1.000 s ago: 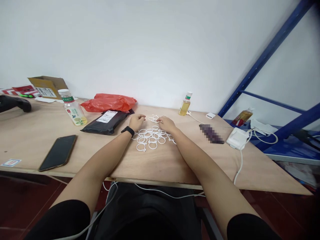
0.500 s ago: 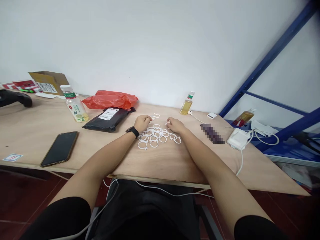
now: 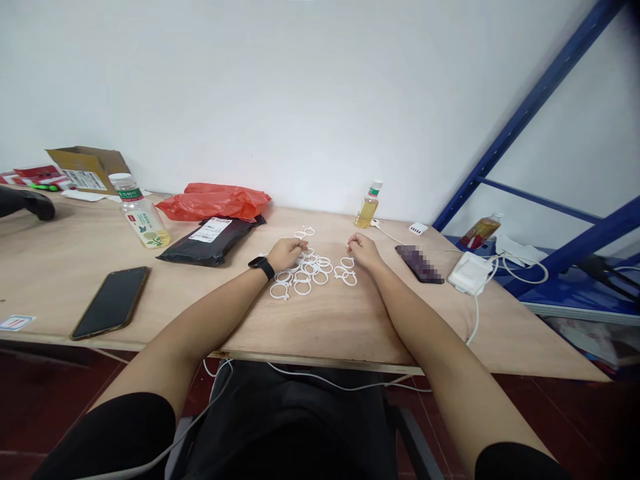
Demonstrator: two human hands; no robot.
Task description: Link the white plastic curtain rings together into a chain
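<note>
Several thin white plastic rings with small tabs lie in a loose, overlapping pile on the wooden table. My left hand, with a black watch on its wrist, is closed at the pile's upper left edge, fingertips together. Whatever its fingers hold is hidden. My right hand is closed in a pinch to the right of the pile, a small white piece of a ring showing at its fingertips. Just below it lie a few separate rings. Beyond my left hand, two more rings lie apart from the pile.
Left of the pile are a black parcel, a red plastic bag, a drink bottle and a phone. To the right are another bottle, a second phone and a white charger with cables.
My right hand has moved right, away from the pile, and the gap between my hands is wider. My left hand has come slightly nearer over the pile. The view has shifted a little.
</note>
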